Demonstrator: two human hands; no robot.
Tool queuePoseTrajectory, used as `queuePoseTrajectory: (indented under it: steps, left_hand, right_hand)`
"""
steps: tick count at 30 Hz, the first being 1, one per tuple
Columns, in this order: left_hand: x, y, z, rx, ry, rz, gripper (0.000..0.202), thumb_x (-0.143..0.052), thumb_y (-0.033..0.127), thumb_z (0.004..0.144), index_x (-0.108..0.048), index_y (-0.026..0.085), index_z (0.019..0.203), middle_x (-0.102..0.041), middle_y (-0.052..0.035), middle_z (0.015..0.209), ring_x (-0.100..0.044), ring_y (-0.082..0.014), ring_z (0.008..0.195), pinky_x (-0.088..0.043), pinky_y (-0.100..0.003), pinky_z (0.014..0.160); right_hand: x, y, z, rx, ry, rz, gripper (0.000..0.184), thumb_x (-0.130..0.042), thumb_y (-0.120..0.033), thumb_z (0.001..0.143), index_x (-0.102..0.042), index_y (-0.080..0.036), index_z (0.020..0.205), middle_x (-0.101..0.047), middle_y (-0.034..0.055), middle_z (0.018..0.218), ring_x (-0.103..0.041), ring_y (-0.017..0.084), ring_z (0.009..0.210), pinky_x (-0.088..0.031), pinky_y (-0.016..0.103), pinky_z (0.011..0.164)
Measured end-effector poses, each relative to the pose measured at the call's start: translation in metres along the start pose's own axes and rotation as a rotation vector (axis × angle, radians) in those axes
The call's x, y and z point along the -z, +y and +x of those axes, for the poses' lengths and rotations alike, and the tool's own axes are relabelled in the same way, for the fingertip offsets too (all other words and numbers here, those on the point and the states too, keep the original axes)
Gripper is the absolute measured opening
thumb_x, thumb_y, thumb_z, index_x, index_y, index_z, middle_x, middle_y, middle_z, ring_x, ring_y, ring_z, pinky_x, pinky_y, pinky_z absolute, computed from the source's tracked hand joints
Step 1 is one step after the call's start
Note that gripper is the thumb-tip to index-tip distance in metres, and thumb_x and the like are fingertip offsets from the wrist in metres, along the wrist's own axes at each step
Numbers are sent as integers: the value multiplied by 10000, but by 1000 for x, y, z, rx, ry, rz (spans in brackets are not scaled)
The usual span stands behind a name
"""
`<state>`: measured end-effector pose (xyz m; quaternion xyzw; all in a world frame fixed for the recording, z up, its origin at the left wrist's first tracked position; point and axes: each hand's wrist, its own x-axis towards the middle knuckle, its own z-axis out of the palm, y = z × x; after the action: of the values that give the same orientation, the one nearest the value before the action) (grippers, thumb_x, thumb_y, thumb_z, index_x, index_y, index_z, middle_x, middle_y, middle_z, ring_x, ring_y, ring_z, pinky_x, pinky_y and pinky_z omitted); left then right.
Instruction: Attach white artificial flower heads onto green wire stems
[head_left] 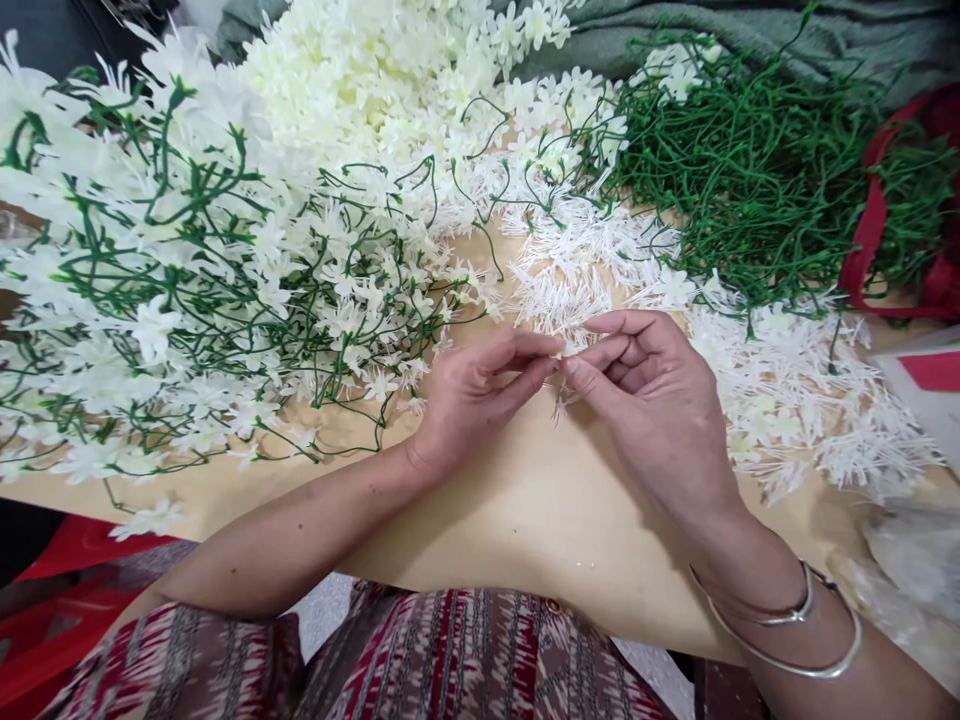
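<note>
Over the tabletop (517,545), my left hand (469,395) and my right hand (664,405) meet fingertip to fingertip. Both are closed in a pinch on a small white artificial flower stamen (558,408), whose thin threads hang below the fingers. Its upper part is mostly hidden by my fingertips. Just beyond my hands lies a pile of loose white stamens (559,290), and more stamens (817,400) spread to the right of my right hand. Left of my left hand is a large heap of white artificial flowers on green stems (247,300).
A mound of pale petal pieces (375,80) stands at the back. Bare green plastic stems (750,170) are heaped at the back right, beside a red strap (862,230). Clear plastic bags (911,560) lie at the right edge. Grey-green cloth (840,45) runs along the far side.
</note>
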<state>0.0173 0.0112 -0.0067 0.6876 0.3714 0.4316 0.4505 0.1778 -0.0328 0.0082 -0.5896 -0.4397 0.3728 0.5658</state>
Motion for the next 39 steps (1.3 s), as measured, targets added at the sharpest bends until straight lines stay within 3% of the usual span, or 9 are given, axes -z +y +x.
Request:
queuePoseTrajectory:
  steps: [3, 8, 15, 20, 23, 27, 32, 36, 39]
  left_hand:
    - [4, 6, 1, -85, -7, 137, 91, -706, 303, 1009, -775, 247, 1027, -833, -35, 968, -774, -167, 820, -650, -300, 793]
    - [7, 3, 4, -143, -46, 139, 87, -676, 250, 1006, -755, 224, 1030, -829, -34, 978, -778, -144, 861, -641, -265, 825]
    - [3, 2, 3, -126, -105, -41, 177, -670, 277, 1020, -683, 192, 1176, -788, -101, 1181, -788, -163, 1021, -666, -308, 948]
    - [7, 2, 2, -148, -55, -11, 189, -619, 223, 1044, -639, 191, 1230, -753, -117, 1214, -795, -166, 1016, -660, -326, 955]
    - [8, 1, 2, -209, -13, 4, 204, -611, 175, 1042, -626, 183, 1246, -746, -115, 1225, -802, -148, 975, -653, -309, 932]
    - [7, 2, 5, -305, 21, 67, 174, -591, 134, 1039, -643, 190, 1195, -773, -101, 1178, -758, -174, 1138, -644, -323, 989]
    - [7, 6, 14, -259, 48, 140, 148, -585, 166, 1041, -671, 186, 1159, -733, -125, 1265, -718, -183, 1198, -645, -312, 969]
    - [9, 5, 35, -230, 22, 283, 238, -577, 166, 1019, -644, 187, 1246, -673, -147, 1403, -700, -199, 1221, -650, -316, 930]
    - [8, -3, 60, -266, -19, 494, 279, -589, 147, 997, -642, 219, 1261, -606, -147, 1525, -641, -262, 1353, -604, -427, 1066]
  right_hand:
    - [3, -2, 1, -30, -33, -12, 294, -789, -197, 843, -694, -295, 1104, -690, -34, 768, -624, 149, 631, -521, 305, 584]
    - [7, -2, 2, -15, -108, -46, 81, -787, -274, 889, -772, -295, 966, -704, -17, 756, -626, 159, 645, -515, 314, 583]
    - [11, 2, 9, 145, -36, -8, 81, -786, -224, 886, -763, -299, 869, -694, 15, 848, -665, 208, 813, -554, 386, 737]
    - [9, 6, 12, 119, -80, 83, 81, -800, -245, 887, -738, -285, 855, -765, 37, 1025, -727, 235, 1037, -588, 449, 939]
    - [7, 12, 12, 85, -69, 137, 96, -813, -249, 874, -720, -269, 862, -777, 16, 990, -743, 198, 958, -603, 401, 891]
    - [8, 17, 14, 92, -25, 109, 120, -819, -248, 850, -701, -267, 852, -745, 4, 907, -698, 172, 839, -572, 337, 770]
    - [10, 15, 15, 119, 45, 58, 146, -802, -273, 859, -656, -268, 851, -702, -1, 853, -645, 176, 781, -533, 344, 740]
    - [10, 13, 16, 156, 71, 30, 171, -793, -308, 855, -629, -264, 834, -646, -23, 786, -598, 163, 733, -506, 327, 706]
    - [9, 15, 17, 171, 79, 25, 184, -789, -330, 853, -622, -253, 834, -633, -27, 771, -582, 161, 725, -490, 324, 703]
